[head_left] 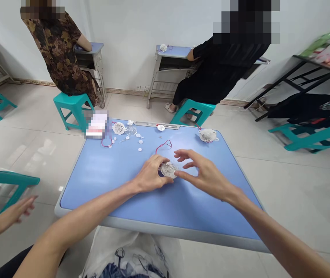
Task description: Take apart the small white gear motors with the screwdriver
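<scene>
The left hand (152,174) curls over the left side of a round plastic housing (168,170), its fingers (161,161) bearing down on the rim and pinning it to the blue bench (101,185). The right hand (206,174) is open and spread, gripping nothing; its thumb tip (179,175) sits at the housing's right edge, though whether it touches is hard to tell. A red wire (164,146) loops up from the housing, clear of both hands. The firm, low left-hand hold suits the smooth bench top, where a loose part could skate, and it leaves the housing's right side uncovered. Beyond the hands lie small white discs (140,150), a clear plastic piece (130,131) and a second housing (119,128). A wired white housing (208,135) sits beyond the right hand. Another person's hand (14,213) shows past the bench's near-left corner, well apart.
</scene>
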`<action>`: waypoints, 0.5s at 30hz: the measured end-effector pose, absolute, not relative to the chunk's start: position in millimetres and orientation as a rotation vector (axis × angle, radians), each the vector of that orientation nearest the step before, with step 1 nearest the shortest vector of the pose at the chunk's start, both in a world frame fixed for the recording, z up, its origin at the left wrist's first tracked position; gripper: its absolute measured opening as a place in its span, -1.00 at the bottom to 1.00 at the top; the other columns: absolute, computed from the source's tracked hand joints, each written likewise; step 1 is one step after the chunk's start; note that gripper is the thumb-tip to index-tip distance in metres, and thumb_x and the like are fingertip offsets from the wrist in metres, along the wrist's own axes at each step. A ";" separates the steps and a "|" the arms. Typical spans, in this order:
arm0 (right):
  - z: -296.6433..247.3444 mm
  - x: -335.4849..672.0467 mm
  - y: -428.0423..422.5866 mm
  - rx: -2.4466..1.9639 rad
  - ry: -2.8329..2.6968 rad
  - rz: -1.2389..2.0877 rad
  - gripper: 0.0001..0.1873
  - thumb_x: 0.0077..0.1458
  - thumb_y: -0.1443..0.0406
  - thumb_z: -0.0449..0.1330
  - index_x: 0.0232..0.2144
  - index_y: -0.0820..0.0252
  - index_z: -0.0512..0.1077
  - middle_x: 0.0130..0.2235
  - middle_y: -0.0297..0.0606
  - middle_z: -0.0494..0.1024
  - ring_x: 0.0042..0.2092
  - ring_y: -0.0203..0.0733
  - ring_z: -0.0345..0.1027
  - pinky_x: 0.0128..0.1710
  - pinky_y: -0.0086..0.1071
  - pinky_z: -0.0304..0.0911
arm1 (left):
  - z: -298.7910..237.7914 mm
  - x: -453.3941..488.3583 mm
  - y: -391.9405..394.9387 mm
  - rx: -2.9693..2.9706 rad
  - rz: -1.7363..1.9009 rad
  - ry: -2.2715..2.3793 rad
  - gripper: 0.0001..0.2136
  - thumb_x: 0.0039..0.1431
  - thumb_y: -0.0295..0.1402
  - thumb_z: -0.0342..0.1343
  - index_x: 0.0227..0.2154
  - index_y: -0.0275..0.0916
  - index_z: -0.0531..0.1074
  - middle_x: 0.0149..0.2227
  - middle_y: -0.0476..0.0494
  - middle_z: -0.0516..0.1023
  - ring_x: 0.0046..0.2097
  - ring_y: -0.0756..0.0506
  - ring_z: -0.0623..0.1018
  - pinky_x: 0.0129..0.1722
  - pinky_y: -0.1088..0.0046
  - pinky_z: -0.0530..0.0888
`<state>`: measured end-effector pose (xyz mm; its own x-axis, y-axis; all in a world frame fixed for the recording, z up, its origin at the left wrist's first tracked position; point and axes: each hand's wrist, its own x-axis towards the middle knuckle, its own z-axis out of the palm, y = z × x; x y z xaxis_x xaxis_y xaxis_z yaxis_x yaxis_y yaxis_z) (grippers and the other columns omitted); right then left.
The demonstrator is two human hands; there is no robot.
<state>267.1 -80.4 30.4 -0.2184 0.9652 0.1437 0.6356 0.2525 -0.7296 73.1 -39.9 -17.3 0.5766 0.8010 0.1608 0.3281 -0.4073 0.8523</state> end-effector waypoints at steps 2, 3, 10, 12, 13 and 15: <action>23.2 260.2 -91.6 -1.477 -1.924 0.755 -0.42 0.08 0.07 0.28 0.11 0.08 0.30 0.10 -0.09 0.45 0.03 -0.01 0.42 -0.10 -0.12 0.50 | -18.8 72.4 -40.0 2.006 0.748 0.893 -0.56 -0.07 -0.37 0.37 -0.09 -0.29 0.42 -0.10 -0.21 0.49 -0.06 -0.20 0.48 -0.03 0.23 0.44; 19.8 256.8 -94.0 -1.487 -1.920 0.768 -0.41 0.08 0.07 0.27 0.13 0.07 0.29 0.13 -0.08 0.43 0.06 0.00 0.41 -0.08 -0.10 0.49 | -19.6 72.0 -39.9 2.017 0.761 0.884 -0.57 -0.06 -0.39 0.35 -0.09 -0.29 0.41 -0.11 -0.21 0.50 -0.06 -0.20 0.49 -0.03 0.23 0.44; 8.6 244.6 -86.5 -1.493 -1.890 0.829 -0.45 0.06 0.12 0.30 0.08 0.08 0.34 0.09 -0.12 0.47 0.07 0.02 0.40 0.03 -0.03 0.41 | -20.8 69.0 -36.6 2.070 0.800 0.829 -0.63 -0.01 -0.39 0.31 -0.10 -0.25 0.41 -0.12 -0.19 0.51 -0.05 -0.20 0.50 -0.04 0.25 0.44; 8.8 243.8 -85.0 -1.495 -1.869 0.843 -0.46 0.04 0.12 0.31 0.07 0.07 0.35 0.08 -0.13 0.48 0.06 0.02 0.40 0.02 -0.04 0.41 | -20.0 68.7 -35.1 2.081 0.789 0.820 -0.64 0.01 -0.36 0.31 -0.11 -0.25 0.41 -0.13 -0.18 0.51 -0.06 -0.20 0.49 -0.05 0.25 0.44; 9.0 243.6 -84.5 -1.494 -1.861 0.850 -0.46 0.03 0.12 0.32 0.06 0.07 0.36 0.07 -0.13 0.48 0.06 0.02 0.40 0.02 -0.04 0.42 | -19.4 68.6 -34.3 2.083 0.779 0.819 -0.63 0.01 -0.34 0.32 -0.11 -0.25 0.41 -0.13 -0.19 0.51 -0.06 -0.20 0.49 -0.05 0.24 0.43; 8.8 243.1 -83.9 -1.492 -1.844 0.868 -0.47 0.02 0.13 0.33 0.04 0.07 0.37 0.06 -0.13 0.49 0.05 0.02 0.41 0.00 -0.05 0.43 | -18.1 68.5 -32.9 2.085 0.752 0.825 -0.59 -0.01 -0.28 0.35 -0.10 -0.26 0.42 -0.14 -0.19 0.50 -0.07 -0.21 0.49 -0.05 0.23 0.43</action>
<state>243.1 -83.9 8.8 -0.1825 0.9817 0.0534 0.5845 0.1520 -0.7970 68.5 -32.9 -18.1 0.6186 0.7496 0.2356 0.3037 -0.5047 0.8081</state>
